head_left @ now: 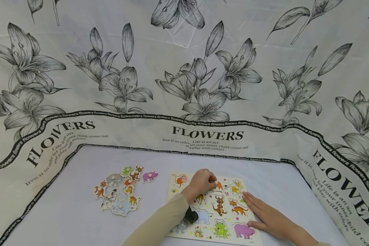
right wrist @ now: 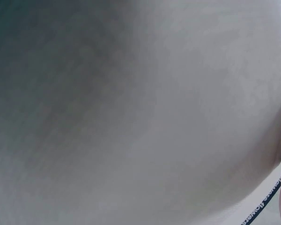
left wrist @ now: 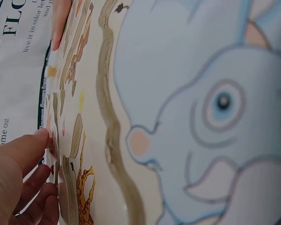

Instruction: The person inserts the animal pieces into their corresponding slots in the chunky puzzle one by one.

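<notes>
A wooden animal puzzle board (head_left: 209, 223) lies on the white cloth in the head view. My left hand (head_left: 202, 183) is over its top row, thumb and fingertips pinching an orange animal puzzle piece (head_left: 219, 185) that the fingers partly hide. In the left wrist view the thumb (left wrist: 30, 147) and curled fingers meet at a thin edge close over the board. My right hand (head_left: 265, 215) rests along the board's right edge, fingers straight, thumb near the purple hippo (head_left: 244, 231). The right wrist view is mostly a blurred pale surface.
Left of the board lies a loose cluster of animal pieces, among them a zebra (head_left: 109, 200), a giraffe (head_left: 131, 195), a blue elephant (head_left: 121, 207) and a purple hippo piece (head_left: 150, 176). Behind rises a flower-printed cloth wall (head_left: 200, 140), which also borders both sides.
</notes>
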Demonstrator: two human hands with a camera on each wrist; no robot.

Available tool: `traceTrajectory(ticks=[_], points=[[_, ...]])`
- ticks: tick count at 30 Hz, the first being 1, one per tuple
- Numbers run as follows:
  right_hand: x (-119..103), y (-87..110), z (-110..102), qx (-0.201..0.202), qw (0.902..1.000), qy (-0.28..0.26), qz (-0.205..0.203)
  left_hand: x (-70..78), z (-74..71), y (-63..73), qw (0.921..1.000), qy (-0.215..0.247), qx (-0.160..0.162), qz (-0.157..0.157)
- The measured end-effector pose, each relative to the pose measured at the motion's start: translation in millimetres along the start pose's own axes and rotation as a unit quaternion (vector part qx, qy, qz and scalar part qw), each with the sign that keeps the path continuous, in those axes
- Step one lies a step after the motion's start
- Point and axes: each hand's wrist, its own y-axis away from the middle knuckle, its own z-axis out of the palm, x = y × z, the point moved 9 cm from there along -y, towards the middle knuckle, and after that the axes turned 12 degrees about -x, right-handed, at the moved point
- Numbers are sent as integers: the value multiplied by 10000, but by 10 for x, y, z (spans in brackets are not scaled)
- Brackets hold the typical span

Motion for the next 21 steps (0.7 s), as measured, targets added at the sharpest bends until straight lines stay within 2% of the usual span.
traceTrajectory(ticks=[5, 21], points=[[-8, 0, -3, 5, 10000, 18, -23, 5, -4, 23, 9998, 152, 80, 52], [12, 4, 10, 29, 10000, 33, -12, -51, 12, 4, 9996, -180, 61, -186]])
